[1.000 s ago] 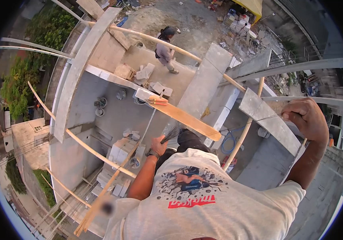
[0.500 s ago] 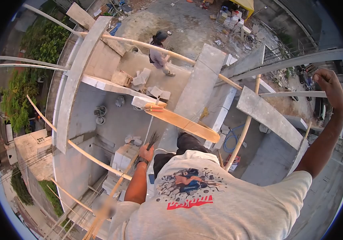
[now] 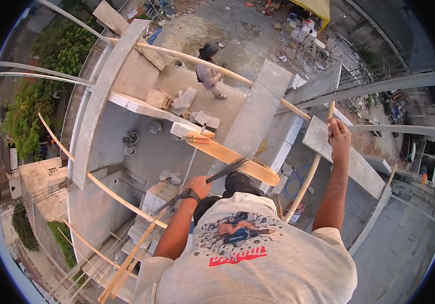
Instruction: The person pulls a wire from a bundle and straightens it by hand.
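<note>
My left hand (image 3: 198,187), with a dark watch on its wrist, is closed around a bundle of thin dark wires (image 3: 227,169). The loose ends fan out over a wooden plank (image 3: 232,158), and the other end runs back beneath my wrist. My right hand (image 3: 338,135) is raised with its fingers closed, in line with a round wooden pole (image 3: 308,178). Whether it touches the pole or pinches something thin, I cannot make out. Orange-handled tools (image 3: 198,140) lie at the far end of the plank.
Concrete slabs (image 3: 260,109) and more long poles (image 3: 121,202) span the walls around me, high above a floor. A person (image 3: 208,73) stands below near stacked blocks (image 3: 184,99). Buckets (image 3: 129,143) and a blue hose (image 3: 293,185) lie lower down.
My right hand has come down and inward from the far right to the pole. My left hand has moved slightly right, and the wires now point right across the plank.
</note>
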{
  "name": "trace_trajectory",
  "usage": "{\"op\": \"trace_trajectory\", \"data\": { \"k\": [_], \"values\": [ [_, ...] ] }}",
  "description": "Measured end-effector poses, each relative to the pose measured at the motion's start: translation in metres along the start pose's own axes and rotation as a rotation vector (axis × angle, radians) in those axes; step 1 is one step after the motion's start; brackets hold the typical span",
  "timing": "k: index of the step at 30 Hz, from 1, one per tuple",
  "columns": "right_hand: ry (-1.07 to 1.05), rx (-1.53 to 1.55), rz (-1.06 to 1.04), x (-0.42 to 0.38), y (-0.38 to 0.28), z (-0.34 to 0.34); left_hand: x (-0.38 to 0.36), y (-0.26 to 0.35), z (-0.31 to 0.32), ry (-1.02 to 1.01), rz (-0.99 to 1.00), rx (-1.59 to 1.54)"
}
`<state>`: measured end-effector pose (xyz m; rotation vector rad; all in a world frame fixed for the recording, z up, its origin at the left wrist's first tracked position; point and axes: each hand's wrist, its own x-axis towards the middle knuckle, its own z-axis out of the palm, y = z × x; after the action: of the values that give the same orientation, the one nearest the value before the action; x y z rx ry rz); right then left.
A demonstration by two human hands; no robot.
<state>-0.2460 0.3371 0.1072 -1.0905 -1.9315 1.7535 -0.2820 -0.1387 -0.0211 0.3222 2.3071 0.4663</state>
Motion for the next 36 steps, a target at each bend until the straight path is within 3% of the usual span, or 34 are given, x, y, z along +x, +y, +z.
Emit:
{"op": "trace_trajectory", "data": {
  "k": [5,12,14,20,24,27,30,34,36],
  "values": [
    [0.109,0.166,0.072,-0.041,0.044,0.027,0.008,0.075,-0.039,-0.164,0.002,0.163],
    [0.338,0.092,0.092,-0.097,0.094,-0.028,0.066,0.142,-0.030,-0.220,0.270,0.478],
    [0.408,0.067,0.136,-0.122,0.100,-0.042,0.088,0.148,-0.005,-0.199,0.450,0.571],
    [0.551,0.072,0.231,-0.187,0.152,-0.052,0.159,0.176,0.064,-0.351,0.559,0.860],
    [0.667,-0.045,0.203,-0.196,0.196,-0.029,0.246,0.183,0.128,-0.230,0.681,1.061],
    [0.826,0.105,0.188,-0.181,0.221,0.000,0.313,0.187,0.173,-0.194,0.785,1.273],
    [0.935,0.251,0.109,-0.163,0.260,0.030,0.373,0.167,0.216,-0.115,0.914,1.514],
    [0.827,0.269,0.065,-0.155,0.345,0.074,0.460,0.121,0.276,-0.081,1.024,1.633],
    [0.804,0.256,-0.022,-0.149,0.393,0.089,0.496,0.096,0.309,-0.050,0.988,1.698]
  ]
}}
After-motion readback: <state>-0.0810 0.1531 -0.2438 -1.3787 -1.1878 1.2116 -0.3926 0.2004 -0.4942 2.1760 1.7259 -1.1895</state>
